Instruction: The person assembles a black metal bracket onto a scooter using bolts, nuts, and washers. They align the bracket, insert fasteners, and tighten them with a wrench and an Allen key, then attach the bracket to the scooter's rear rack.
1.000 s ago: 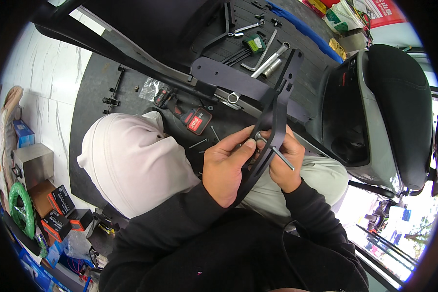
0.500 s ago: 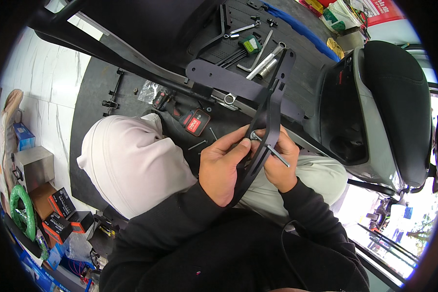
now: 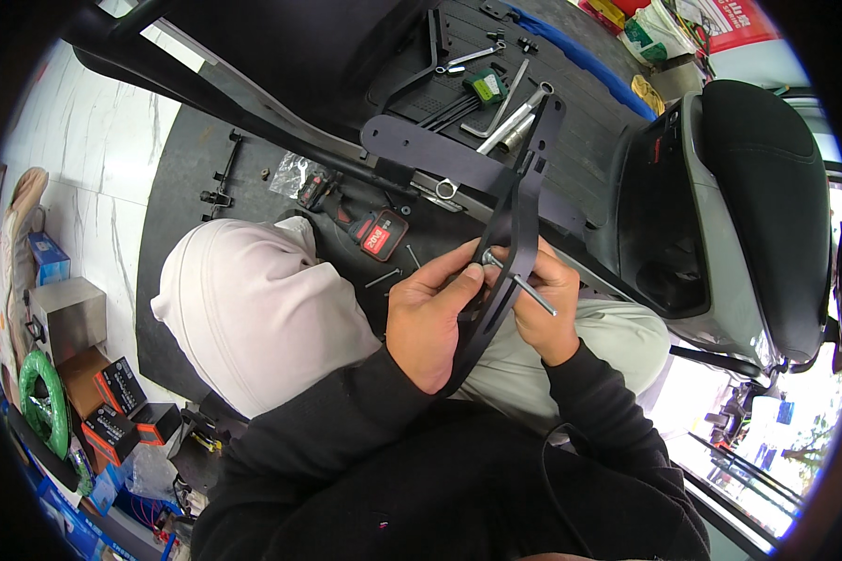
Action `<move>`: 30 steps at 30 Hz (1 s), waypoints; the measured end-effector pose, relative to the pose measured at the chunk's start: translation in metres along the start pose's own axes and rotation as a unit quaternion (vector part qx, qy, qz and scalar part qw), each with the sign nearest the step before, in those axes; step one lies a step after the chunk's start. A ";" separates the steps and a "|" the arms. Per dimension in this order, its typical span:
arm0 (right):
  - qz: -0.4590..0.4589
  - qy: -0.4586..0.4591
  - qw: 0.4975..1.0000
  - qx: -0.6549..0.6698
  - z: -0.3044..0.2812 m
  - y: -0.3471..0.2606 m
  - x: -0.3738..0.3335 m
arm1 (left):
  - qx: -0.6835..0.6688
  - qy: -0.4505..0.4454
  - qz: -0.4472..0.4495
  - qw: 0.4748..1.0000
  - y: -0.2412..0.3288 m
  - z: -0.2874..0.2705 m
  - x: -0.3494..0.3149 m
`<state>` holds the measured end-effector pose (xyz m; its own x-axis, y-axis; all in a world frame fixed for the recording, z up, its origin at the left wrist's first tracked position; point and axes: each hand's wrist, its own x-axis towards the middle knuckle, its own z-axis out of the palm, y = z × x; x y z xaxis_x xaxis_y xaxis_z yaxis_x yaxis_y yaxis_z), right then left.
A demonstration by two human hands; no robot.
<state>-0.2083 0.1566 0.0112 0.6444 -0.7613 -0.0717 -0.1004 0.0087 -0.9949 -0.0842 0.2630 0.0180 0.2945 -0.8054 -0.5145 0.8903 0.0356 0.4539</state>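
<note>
A black metal bracket (image 3: 522, 220), long and bent, stands tilted between my hands above my lap. A silver bolt (image 3: 539, 299) runs through it, with the threaded end sticking out toward the lower right. My left hand (image 3: 428, 313) is closed, thumb and forefinger pinching the bolt's head end at the bracket's left side. From the other side my right hand (image 3: 550, 309) closes on the bracket beside the bolt; some of its fingertips are hidden behind the metal. Another flat dark bracket (image 3: 430, 154) with holes lies along the vehicle frame beyond.
A cordless power tool (image 3: 351, 217) and loose bolts (image 3: 384, 278) lie on the dark mat. Wrenches (image 3: 519, 112) and a green hex key set (image 3: 485, 87) rest on the vehicle's footboard. A black seat (image 3: 762, 178) rises at right; boxes (image 3: 112, 435) stand at lower left.
The surroundings shift very slightly in the picture. My hands, the bracket and the bolt keep nearly the same pose.
</note>
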 end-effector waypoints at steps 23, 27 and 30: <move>-0.012 0.090 0.990 -0.110 0.009 0.005 -0.015 | 0.003 0.003 -0.016 1.000 -0.003 -0.001 -0.003; -0.014 0.136 0.986 -0.094 0.021 0.007 -0.019 | 0.000 0.008 -0.010 1.000 -0.003 0.001 -0.003; -0.065 0.097 0.988 -0.105 0.020 0.006 -0.012 | -0.016 -0.011 -0.018 1.000 0.002 -0.003 -0.003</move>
<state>-0.2015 0.1793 0.0051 0.5075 -0.8568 0.0911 -0.1948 -0.2170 -0.9565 -0.0817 0.2672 0.0179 0.2544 -0.8195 -0.5135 0.9113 0.0253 0.4110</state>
